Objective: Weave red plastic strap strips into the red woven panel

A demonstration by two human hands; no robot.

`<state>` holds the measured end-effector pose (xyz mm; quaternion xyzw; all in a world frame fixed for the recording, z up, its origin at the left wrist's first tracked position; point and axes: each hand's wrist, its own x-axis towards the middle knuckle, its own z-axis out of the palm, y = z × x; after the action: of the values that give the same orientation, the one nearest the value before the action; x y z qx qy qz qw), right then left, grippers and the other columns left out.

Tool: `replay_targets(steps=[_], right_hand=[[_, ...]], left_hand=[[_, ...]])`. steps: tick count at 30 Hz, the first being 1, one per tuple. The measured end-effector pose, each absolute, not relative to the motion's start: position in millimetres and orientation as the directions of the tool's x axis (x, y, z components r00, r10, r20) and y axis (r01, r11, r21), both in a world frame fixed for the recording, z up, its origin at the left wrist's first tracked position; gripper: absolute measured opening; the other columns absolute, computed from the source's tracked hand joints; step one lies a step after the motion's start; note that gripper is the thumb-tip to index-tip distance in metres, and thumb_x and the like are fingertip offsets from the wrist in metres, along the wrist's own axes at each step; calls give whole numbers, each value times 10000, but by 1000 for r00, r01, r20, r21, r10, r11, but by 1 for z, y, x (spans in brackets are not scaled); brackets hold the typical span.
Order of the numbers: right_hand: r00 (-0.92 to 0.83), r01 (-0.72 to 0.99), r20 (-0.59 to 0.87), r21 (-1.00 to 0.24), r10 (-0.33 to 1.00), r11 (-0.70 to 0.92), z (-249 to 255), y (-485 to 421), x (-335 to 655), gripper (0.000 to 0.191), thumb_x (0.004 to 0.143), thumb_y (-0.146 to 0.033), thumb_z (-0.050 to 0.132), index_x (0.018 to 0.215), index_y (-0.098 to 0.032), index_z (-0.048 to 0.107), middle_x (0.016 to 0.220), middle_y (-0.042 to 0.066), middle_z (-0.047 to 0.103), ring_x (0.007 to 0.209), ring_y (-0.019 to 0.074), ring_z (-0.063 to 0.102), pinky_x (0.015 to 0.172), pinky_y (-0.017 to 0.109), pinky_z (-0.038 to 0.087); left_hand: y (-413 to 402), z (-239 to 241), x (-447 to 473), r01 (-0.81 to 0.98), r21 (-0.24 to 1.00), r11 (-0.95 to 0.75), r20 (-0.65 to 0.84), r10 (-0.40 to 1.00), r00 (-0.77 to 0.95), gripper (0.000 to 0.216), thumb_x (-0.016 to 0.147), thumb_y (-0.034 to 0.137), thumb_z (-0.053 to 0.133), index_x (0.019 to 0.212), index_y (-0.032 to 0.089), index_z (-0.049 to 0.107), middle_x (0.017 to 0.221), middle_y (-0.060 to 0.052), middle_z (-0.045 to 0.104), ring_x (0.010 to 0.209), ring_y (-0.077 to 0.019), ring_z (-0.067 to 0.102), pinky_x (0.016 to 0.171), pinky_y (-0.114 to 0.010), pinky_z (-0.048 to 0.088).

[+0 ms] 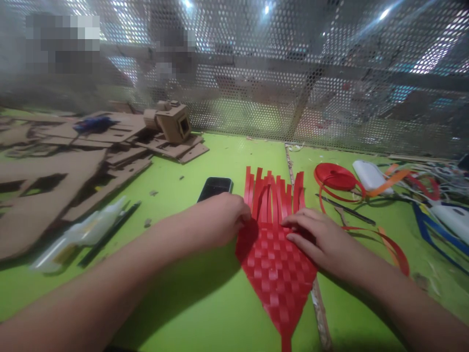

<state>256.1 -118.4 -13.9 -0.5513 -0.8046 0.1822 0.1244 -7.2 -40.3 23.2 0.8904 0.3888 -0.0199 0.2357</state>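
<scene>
A woven red piece [273, 269] made of flat strips lies on the green table, its pointed end toward me and several loose strip ends [269, 188] fanning out at the far side. Curled at its upper left corner is my left hand [227, 215], closed on a strip at the edge; the fingertips are partly hidden. My right hand [315, 232] rests on the upper right of the weave with its fingers stretched out, pressing flat near the base of the loose ends.
Behind my left hand lies a phone [216, 188]. A red strip roll [333, 176], dark tweezers [346, 209] and a white device [372, 176] lie right. Glue bottles [80, 237] and cardboard pieces [58, 181] are left. A perforated metal screen [249, 73] stands behind.
</scene>
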Motion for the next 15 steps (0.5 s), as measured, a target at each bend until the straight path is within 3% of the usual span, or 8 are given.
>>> replay_targets(steps=[6,15], right_hand=[[-345,839,-3,-449,939,307,-14,-117,254,191,1018,-279,542,1166,-263,661,1118,72,678,1059,254,610,938,426,466],[-345,841,-37,-456,938,292,-11,-119,253,215,1029,-290,524,1193,-259,659,1131,79,677,1067,258,601,940,439,466]], left_hand=[[-34,17,-9,697,425,-577,-219,682,698,279,878,153,566,924,266,817,964,-51,788,859,-209,731,825,-320,537],[-24,9,-20,608,541,-580,-159,640,752,216,904,283,617,963,308,823,959,-28,799,797,-200,736,806,-320,554]])
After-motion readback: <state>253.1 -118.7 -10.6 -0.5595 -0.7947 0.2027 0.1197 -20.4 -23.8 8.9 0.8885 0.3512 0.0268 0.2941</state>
